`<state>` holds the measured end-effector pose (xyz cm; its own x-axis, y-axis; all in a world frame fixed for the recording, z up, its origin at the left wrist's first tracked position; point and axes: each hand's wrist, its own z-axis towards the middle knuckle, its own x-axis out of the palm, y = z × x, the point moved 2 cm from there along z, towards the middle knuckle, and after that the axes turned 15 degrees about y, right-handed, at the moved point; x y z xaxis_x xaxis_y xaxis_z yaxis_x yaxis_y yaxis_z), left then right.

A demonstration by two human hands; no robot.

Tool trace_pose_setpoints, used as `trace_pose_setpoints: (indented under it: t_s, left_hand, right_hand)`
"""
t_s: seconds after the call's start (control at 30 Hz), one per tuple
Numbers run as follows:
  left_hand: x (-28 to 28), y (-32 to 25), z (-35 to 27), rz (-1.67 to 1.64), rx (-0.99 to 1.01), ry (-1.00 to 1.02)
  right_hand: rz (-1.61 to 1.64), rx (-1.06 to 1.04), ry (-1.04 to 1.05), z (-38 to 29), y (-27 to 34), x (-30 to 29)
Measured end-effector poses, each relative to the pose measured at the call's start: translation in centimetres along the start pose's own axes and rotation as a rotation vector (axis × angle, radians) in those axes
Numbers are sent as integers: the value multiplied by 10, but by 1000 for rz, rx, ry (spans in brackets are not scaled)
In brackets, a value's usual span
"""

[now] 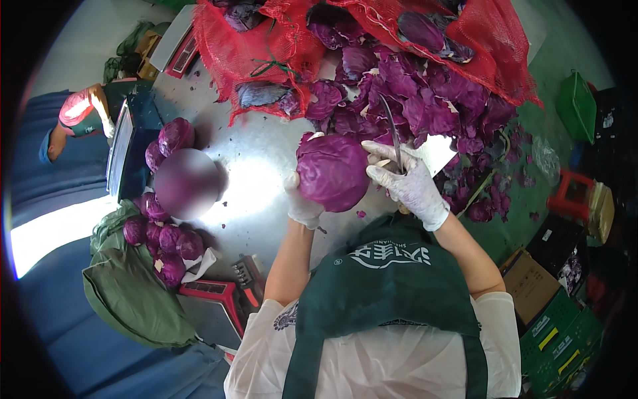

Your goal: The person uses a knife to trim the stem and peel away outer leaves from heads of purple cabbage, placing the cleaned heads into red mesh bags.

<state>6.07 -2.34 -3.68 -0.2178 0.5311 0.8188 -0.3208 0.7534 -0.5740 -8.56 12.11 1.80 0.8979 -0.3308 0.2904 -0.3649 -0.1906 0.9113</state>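
Observation:
My left hand (305,202), in a white glove, holds a red cabbage head (333,172) from its left and lower side. In my gloved right hand (409,182) is a knife (390,122) with a narrow, curved blade pointing up and away from me. The fingertips of that hand are beside the right side of the cabbage. Loose purple cabbage leaves (418,95) lie heaped just beyond both hands. Red mesh sacks (259,55) with more cabbage lie behind and over the heap. Whole cabbage heads (169,239) sit together at the left of the metal table (244,134).
Red-framed scales (214,304) stand near left and far left. A green cloth bag (134,294) lies left. Another person (82,109) is across at the left. Leaves litter the floor at right, near a red stool (570,194) and green crates (553,344).

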Motion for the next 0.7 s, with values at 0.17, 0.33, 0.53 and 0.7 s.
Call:
trace_pose_setpoints:
  t_s: [0.17,0.33,0.53,0.7]
  left_hand:
    - [7,-8,8,152,21,-13]
    - [8,-4,6,181,41,-56]
    - [8,4,-1,-65,-126,-219]
    - [12,26,1,-951,-237,110]
  right_hand:
    - [-247,-188,-98,5,-11,5]
    - [-241,-140,-143,7,-11,7]
    - [-16,-49,-94,9,-3,3]
    - [13,-147,-192,16,5,-14]
